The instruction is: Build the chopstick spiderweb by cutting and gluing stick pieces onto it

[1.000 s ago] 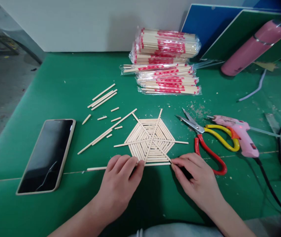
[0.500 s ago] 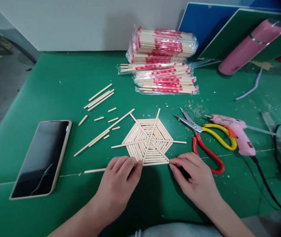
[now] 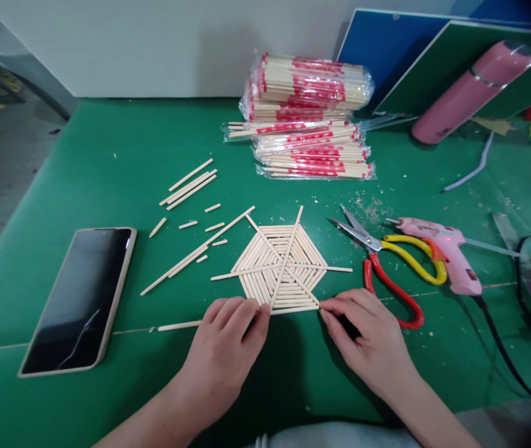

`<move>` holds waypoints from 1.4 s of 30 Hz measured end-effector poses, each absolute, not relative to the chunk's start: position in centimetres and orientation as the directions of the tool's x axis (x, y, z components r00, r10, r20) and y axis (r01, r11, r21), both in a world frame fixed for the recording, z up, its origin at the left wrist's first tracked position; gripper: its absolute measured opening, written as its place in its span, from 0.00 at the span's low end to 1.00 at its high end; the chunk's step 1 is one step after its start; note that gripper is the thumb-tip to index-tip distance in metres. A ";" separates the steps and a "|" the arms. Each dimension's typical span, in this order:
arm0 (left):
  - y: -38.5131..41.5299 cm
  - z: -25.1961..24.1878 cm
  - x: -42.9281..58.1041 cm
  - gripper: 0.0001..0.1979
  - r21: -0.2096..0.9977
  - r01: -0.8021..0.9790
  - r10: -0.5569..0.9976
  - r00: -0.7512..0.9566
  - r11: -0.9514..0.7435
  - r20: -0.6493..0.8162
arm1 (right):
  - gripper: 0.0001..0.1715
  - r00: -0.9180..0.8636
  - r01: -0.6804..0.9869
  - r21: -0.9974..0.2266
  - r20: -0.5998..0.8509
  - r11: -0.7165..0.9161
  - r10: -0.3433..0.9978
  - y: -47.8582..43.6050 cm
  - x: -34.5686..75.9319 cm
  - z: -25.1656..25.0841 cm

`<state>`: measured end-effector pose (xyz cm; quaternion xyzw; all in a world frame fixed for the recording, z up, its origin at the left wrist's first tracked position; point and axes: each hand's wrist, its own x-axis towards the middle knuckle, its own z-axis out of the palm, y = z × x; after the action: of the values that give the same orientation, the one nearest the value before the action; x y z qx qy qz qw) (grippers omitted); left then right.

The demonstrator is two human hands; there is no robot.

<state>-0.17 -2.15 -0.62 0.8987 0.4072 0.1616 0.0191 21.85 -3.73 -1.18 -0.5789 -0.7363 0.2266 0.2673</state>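
A hexagonal web of wooden chopsticks [image 3: 258,283] lies flat on the green table, with crossed sticks reaching past its edges. Along its near edge runs a long chopstick [image 3: 179,325], which my left hand [image 3: 230,333] pinches near the web's lower left corner. The stick comes out on both sides of that hand. My right hand [image 3: 363,333] has thumb and forefinger closed at the web's lower right corner, by the stick's right end and the tip of a crossing stick. Its fingers hide exactly what they grip.
Cut chopsticks [image 3: 191,186] and short pieces lie to the left, beyond a phone [image 3: 76,298]. Scissors [image 3: 372,242] and a pink glue gun [image 3: 456,255] with a cord lie at right. Bagged chopsticks [image 3: 312,149] and a pink flask [image 3: 473,93] are at the back.
The near chopstick's left end has shifted very slightly left and down. Both hands keep almost the same place and grip.
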 end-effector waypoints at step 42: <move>-2.4 -1.0 0.0 0.11 0.261 0.742 0.786 0.571 -0.618 0.238 | 0.06 -0.174 0.750 -0.619 0.156 0.233 0.972 -3.6 21.6 -1.2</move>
<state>-0.05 -2.40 -1.03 0.8838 0.4322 0.1667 0.0660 21.58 -3.64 -1.19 -0.5836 -0.7378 0.2067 0.2690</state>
